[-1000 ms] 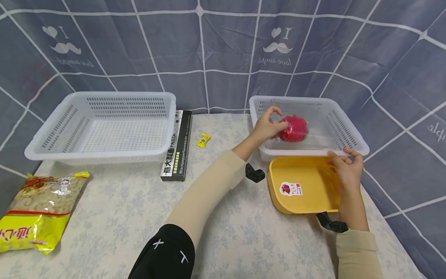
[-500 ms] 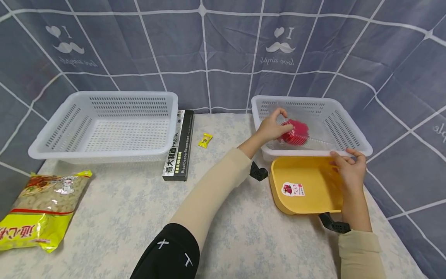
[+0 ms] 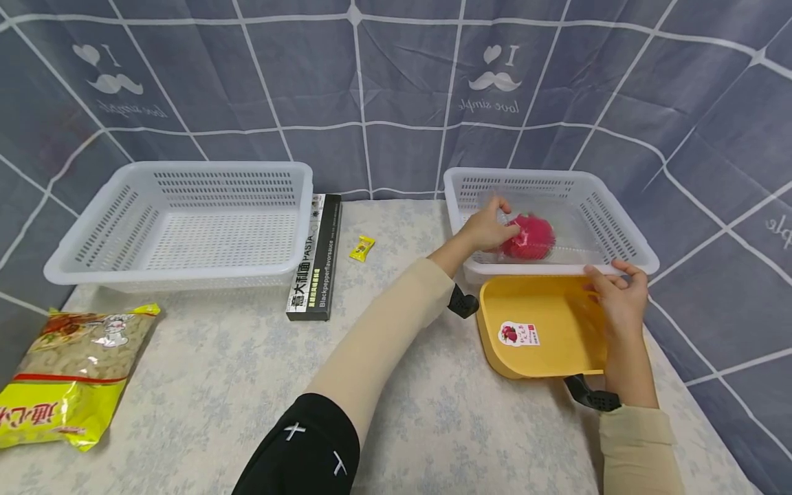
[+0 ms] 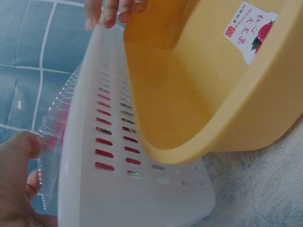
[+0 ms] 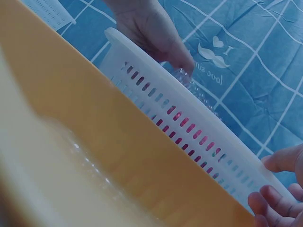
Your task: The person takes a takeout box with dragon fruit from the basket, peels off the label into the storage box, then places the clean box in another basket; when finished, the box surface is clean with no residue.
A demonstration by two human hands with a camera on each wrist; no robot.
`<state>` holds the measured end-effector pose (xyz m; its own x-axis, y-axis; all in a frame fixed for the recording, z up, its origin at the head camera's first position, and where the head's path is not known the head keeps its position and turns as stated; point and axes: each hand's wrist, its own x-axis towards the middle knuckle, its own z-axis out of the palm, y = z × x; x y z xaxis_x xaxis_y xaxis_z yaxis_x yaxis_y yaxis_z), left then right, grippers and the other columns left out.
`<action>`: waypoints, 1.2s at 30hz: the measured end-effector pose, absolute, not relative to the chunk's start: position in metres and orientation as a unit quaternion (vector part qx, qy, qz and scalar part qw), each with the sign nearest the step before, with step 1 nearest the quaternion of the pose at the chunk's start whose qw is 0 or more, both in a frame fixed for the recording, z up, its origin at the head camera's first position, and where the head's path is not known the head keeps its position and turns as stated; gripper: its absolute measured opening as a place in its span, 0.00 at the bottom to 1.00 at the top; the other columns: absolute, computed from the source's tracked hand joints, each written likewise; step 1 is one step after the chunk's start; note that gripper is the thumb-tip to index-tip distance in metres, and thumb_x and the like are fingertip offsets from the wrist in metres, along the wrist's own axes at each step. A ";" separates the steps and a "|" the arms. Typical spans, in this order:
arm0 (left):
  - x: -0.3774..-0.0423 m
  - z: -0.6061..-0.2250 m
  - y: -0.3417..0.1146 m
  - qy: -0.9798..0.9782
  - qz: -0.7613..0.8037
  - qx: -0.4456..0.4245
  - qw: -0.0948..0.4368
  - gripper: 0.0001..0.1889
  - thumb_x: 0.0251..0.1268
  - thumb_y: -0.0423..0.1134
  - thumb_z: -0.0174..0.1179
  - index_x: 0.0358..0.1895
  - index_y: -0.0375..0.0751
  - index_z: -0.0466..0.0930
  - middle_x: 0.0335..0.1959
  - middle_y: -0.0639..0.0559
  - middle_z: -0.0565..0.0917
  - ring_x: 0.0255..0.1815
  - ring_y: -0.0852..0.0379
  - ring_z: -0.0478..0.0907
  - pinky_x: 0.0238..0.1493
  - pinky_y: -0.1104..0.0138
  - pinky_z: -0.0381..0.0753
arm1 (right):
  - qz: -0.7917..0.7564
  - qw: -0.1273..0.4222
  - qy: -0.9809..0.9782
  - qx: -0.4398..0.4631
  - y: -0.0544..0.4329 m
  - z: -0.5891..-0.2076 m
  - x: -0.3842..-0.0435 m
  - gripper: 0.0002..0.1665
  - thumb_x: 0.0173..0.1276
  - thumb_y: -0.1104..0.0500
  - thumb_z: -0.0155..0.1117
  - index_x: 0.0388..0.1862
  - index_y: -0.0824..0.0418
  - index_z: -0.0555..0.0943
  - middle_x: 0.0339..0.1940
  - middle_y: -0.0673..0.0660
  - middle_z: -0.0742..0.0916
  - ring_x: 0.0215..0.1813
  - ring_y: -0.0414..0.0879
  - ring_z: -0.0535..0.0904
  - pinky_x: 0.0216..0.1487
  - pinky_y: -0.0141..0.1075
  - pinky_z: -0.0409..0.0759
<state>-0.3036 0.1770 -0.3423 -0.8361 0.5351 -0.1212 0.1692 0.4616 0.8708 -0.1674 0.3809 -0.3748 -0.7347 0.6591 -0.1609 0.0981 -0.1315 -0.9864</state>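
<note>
In the right white basket (image 3: pixel 559 269), my left hand (image 3: pixel 485 227) pinches a clear plastic container (image 4: pixel 52 127) with a ribbed edge. Through the plastic shows a red dragon fruit (image 3: pixel 531 238); its colour also appears behind the basket's slots in both wrist views. My right hand (image 3: pixel 621 302) grips the front rim of that basket near its right corner, thumb and fingers on either side. Directly in front of the basket lies a yellow plastic box (image 3: pixel 557 323) with a dragon fruit sticker, partly covered by my right hand. The container's underside is hidden.
At the left stands a larger white basket (image 3: pixel 179 278), with nothing visible inside. Beside it lies a black-and-white pasta box (image 3: pixel 322 268), then a small yellow candy (image 3: pixel 361 248). A yellow bag of dry pasta (image 3: pixel 68 381) lies at the front left. A grey-blue curtain (image 3: pixel 396 89) hangs behind.
My left hand has moved a little right and lower into the right basket, and the dragon fruit in its clear container has shifted with it. My right hand has stayed on the rim.
</note>
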 end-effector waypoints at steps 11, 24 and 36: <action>-0.294 -0.344 0.183 0.891 0.367 0.194 0.186 0.17 0.73 0.47 0.52 0.56 0.48 0.58 0.22 0.52 0.67 0.19 0.59 0.65 0.24 0.72 0.69 | 0.686 0.194 -0.632 -0.303 0.380 -0.375 -0.167 0.26 0.64 0.63 0.69 0.50 0.47 0.63 0.21 0.45 0.81 0.19 0.37 0.79 0.25 0.23 0.77; -0.291 -0.346 0.186 0.909 0.341 0.185 0.151 0.20 0.70 0.49 0.54 0.57 0.45 0.61 0.33 0.49 0.77 0.34 0.54 0.77 0.38 0.66 0.78 | 0.690 0.197 -0.629 -0.298 0.379 -0.374 -0.167 0.26 0.64 0.63 0.69 0.49 0.48 0.63 0.21 0.46 0.81 0.19 0.37 0.79 0.25 0.23 0.78; -0.286 -0.352 0.182 0.884 0.411 0.212 0.066 0.28 0.69 0.46 0.53 0.68 0.45 0.57 0.53 0.44 0.75 0.43 0.53 0.74 0.47 0.65 0.77 | 0.691 0.199 -0.625 -0.303 0.381 -0.374 -0.168 0.28 0.63 0.64 0.70 0.50 0.47 0.62 0.20 0.46 0.80 0.18 0.37 0.75 0.23 0.23 0.77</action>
